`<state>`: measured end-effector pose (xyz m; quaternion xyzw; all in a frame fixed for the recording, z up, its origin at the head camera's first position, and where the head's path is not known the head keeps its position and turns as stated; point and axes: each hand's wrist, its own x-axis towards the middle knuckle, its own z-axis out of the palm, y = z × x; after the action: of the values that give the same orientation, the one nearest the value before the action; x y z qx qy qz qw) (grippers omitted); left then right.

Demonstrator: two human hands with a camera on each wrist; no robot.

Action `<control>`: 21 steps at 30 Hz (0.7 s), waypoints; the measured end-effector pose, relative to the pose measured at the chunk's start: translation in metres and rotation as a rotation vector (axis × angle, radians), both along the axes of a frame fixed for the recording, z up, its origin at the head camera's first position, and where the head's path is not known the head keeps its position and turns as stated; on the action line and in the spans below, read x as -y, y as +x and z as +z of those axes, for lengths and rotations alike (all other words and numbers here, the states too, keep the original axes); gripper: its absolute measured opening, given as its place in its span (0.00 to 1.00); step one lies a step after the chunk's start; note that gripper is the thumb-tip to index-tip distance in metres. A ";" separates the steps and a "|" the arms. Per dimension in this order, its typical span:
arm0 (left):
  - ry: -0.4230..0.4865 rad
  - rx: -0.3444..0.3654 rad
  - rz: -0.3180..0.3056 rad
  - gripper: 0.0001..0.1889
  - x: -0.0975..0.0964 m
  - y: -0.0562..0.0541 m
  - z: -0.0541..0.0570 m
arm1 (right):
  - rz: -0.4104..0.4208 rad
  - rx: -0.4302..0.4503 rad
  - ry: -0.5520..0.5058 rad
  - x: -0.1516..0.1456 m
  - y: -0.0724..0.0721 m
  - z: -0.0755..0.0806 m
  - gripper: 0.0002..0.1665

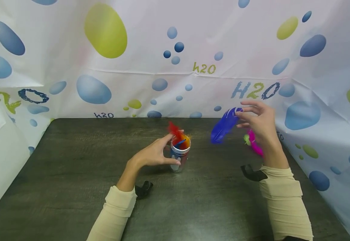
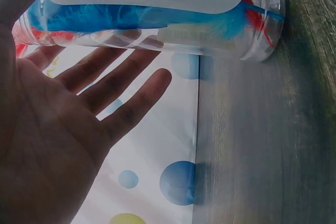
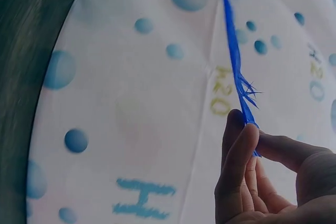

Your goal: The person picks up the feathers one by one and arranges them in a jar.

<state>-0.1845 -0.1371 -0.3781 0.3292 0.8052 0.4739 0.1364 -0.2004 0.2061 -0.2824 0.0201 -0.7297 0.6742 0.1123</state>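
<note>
While the left hand [image 1: 155,152] holds the clear jar [image 1: 185,158] from its left side, thumb on the near wall and fingers round the far one, the right hand [image 1: 262,122] pinches one end of the blue feather [image 1: 224,127] between thumb and fingertips. Held in the air, the feather lies left of the right hand and right of the jar, well apart from its rim; its long axis slants down and left from the fingers. The right hand is nearer to it. The jar stands upright, with a red feather [image 1: 175,130] poking out of its mouth. Behind them, the printed sheet [image 1: 150,63] bounds the far edge of the surface [image 1: 211,204]; right of the feather sits a magenta item [image 1: 255,144], partly hidden. Wider room lies left and near.
</note>
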 end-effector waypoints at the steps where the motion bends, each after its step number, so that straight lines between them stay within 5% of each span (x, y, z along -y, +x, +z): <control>1: 0.003 -0.002 -0.002 0.43 0.000 0.000 0.000 | 0.007 -0.011 0.006 0.004 0.000 0.001 0.16; 10: 0.024 0.009 -0.011 0.45 0.001 0.000 0.001 | 0.124 -0.053 -0.027 0.030 0.003 0.003 0.16; 21: 0.051 -0.026 -0.039 0.49 0.002 -0.001 0.000 | 0.138 -0.123 -0.124 0.058 0.008 0.014 0.16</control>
<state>-0.1855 -0.1393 -0.3784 0.3543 0.7880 0.4874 0.1266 -0.1919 0.1482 -0.2681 0.1047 -0.6754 0.7215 0.1113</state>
